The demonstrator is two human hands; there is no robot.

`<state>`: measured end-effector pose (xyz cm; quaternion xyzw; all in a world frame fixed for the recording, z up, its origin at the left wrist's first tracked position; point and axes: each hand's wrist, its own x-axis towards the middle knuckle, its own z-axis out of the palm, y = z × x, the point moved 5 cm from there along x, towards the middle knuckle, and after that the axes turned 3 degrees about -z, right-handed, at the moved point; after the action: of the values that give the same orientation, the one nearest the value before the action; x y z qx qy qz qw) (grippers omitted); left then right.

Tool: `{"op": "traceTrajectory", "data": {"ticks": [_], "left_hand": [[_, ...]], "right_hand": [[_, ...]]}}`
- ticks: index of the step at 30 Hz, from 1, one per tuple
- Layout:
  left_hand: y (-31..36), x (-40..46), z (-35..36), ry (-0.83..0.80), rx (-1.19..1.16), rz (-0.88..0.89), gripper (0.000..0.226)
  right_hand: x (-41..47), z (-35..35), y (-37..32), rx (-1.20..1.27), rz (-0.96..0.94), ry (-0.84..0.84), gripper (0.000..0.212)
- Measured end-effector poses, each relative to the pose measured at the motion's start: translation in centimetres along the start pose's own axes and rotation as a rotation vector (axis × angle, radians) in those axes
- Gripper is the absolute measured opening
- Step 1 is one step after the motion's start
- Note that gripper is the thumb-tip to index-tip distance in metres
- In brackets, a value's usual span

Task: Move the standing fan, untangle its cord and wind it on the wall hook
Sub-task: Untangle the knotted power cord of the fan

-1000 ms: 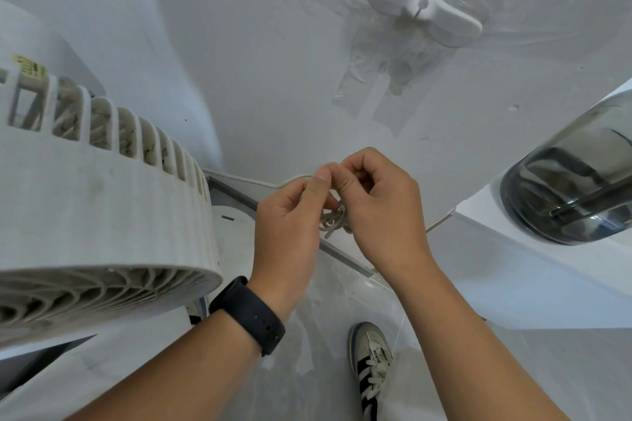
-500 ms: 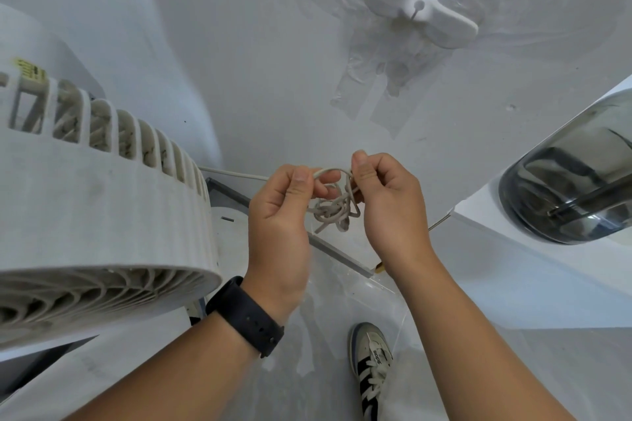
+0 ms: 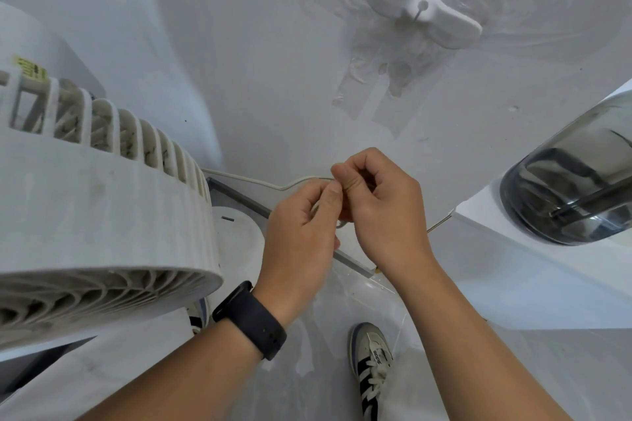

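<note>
Wall (image 3: 260,44): a pale grey-white surface fills the upper half of the view, with strips of clear tape stuck on it towards the upper right.
Fan (image 3: 102,215): the round white head of the standing fan fills the left side, its ribbed rim and curved grille slats facing the camera; a small yellow label sits near its upper left edge.
Floor (image 3: 513,369): pale grey, seen along the bottom, meeting the wall at a grey skirting strip behind the hands.
Dark container (image 3: 567,181): a smoky, see-through rounded vessel stands on a white surface at the right edge, well apart from the fan.
Left hand (image 3: 301,236): just right of the fan head, fingers curled, thumb and forefinger pinching the cord; a black wristband (image 3: 249,319) circles the wrist.
Right hand (image 3: 386,208): touching the left hand, fingers curled in tight, gripping the same bunched part of the cord.
Wall hook (image 3: 424,10): a white cleat with two wings, fixed to the wall at the upper right, bare of cord, well above the hands.
Shoe (image 3: 372,366): a grey trainer with black stripes stands on the floor below the right forearm.
Cord (image 3: 246,178): a thin pale cable runs from behind the fan head along the wall to the hands, where a small loop shows between them; the rest of the tangle is hidden by the fingers.
</note>
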<state>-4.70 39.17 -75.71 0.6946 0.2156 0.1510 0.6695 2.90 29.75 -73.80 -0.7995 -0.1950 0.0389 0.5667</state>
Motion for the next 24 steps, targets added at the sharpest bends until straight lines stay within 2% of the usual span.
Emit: {"op": "traceTrajectory", "data": {"ticks": [5,14,19,21,24], "left_hand": [[0.6,-0.1,-0.2,0.004,-0.080,0.091,0.029],[1.0,-0.3,-0.3,-0.031,-0.169,0.186,0.030],[0.6,0.1,-0.7,0.005,-0.091,0.097,0.024],[0.0,0.4,-0.5,-0.011,-0.052,0.007,0.021],[-0.3,0.3,-0.2,-0.030,-0.066,-0.030,0.025]], "right_hand": [[0.0,-0.7,-0.6,0.034,-0.011,0.073,0.024],[0.3,-1.6,0.5,0.114,0.082,0.206,0.029],[0.2,-1.2,0.6,0.065,0.053,0.162,0.025],[0.1,-0.7,0.4,0.005,0.005,0.103,0.020],[0.0,-0.3,-0.2,-0.049,-0.073,0.084,0.016]]}}
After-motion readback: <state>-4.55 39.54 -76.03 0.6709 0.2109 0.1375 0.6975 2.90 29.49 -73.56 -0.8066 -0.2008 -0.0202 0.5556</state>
